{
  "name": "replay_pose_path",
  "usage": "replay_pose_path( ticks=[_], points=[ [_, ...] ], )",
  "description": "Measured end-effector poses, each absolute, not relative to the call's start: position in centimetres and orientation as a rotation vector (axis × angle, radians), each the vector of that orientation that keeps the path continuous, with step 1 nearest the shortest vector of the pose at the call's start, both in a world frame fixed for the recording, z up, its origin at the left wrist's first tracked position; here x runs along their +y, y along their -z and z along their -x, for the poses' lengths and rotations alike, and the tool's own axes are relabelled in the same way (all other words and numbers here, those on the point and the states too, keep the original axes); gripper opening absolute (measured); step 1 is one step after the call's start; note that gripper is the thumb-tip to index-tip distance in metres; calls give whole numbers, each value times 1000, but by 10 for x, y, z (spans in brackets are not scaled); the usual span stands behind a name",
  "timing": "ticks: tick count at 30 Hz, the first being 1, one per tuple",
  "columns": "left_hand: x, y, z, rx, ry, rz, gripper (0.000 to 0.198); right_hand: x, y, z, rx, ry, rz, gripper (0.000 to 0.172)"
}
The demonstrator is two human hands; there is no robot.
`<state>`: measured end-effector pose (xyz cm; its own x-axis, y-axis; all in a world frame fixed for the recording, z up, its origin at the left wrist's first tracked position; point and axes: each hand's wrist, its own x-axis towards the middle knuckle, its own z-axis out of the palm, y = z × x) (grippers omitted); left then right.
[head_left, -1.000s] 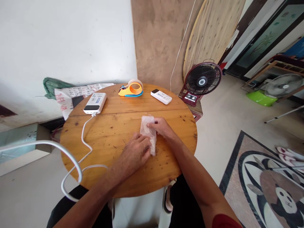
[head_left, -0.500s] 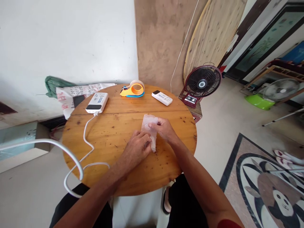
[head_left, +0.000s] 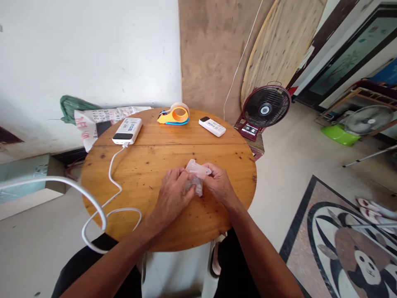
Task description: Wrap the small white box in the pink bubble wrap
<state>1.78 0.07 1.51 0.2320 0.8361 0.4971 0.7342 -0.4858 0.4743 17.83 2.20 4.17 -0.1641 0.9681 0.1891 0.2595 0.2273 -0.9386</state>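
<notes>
Between my hands, low over the round wooden table (head_left: 145, 165), is a crumpled piece of translucent, pinkish-white plastic wrap (head_left: 197, 169). Its far part is folded back towards me. My left hand (head_left: 176, 188) is closed at its left side, thumb and fingers on the plastic. My right hand (head_left: 219, 184) pinches the right end of the folded part. Whether anything lies inside the plastic is hidden by the folds and fingers.
Along the table's far side are a white power bank (head_left: 127, 130) with a white cable (head_left: 111, 174), an orange tape dispenser (head_left: 166, 118) and a smaller white power bank (head_left: 212, 126). A dark red fan (head_left: 265, 109) stands beyond the right edge.
The far part of the plastic wrap has been folded down towards me, so it looks shorter. My right hand has come slightly nearer, and my left hand has shifted a little left.
</notes>
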Motion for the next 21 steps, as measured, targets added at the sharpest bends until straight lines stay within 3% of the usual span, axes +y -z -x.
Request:
replay_pose_path(
  ticks=[4, 8, 10, 21],
  points=[
    [-1, -12, -19, 1613, -1180, -2235, 22, 16, -41, -182, -1725, -910, 1189, 9],
    [-1, -8, -17, 1569, -1210, -2125, 61, 8, -39, -182, -1827, -816, 1164, 19],
    [1, -7, -16, 1496, -1169, -2095, 68, 4, -36, -181, -1859, -761, 1134, 19],
    [2, -13, -14, 1263, -1095, -2077, 7, -8, -14, -186, -1994, -495, 964, 25]
  ],
)
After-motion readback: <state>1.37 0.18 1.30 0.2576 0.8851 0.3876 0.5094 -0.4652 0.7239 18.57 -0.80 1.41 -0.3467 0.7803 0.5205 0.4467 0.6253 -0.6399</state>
